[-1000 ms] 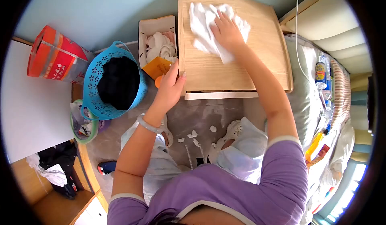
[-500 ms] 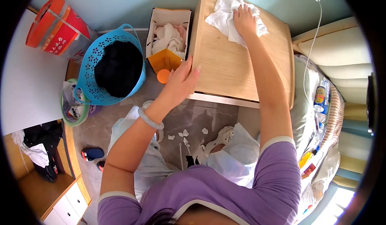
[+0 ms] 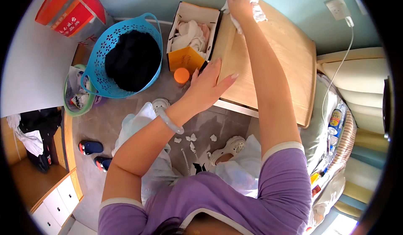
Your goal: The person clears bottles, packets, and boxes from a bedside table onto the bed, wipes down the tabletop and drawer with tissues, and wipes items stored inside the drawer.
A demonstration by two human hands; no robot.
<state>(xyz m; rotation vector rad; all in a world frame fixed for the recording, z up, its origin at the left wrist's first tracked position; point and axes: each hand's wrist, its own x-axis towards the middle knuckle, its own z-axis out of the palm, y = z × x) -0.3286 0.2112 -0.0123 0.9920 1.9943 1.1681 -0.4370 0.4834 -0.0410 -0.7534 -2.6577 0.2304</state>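
head view: right hand (image 3: 241, 6) curled over white cloth (image 3: 257, 10), left hand (image 3: 209, 86) spread, empty, at cabinet (image 3: 298, 58)

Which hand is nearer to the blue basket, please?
The left hand: it is to the right of the basket, at the cabinet's edge. The right hand is farther off, on the cloth at the far left corner.
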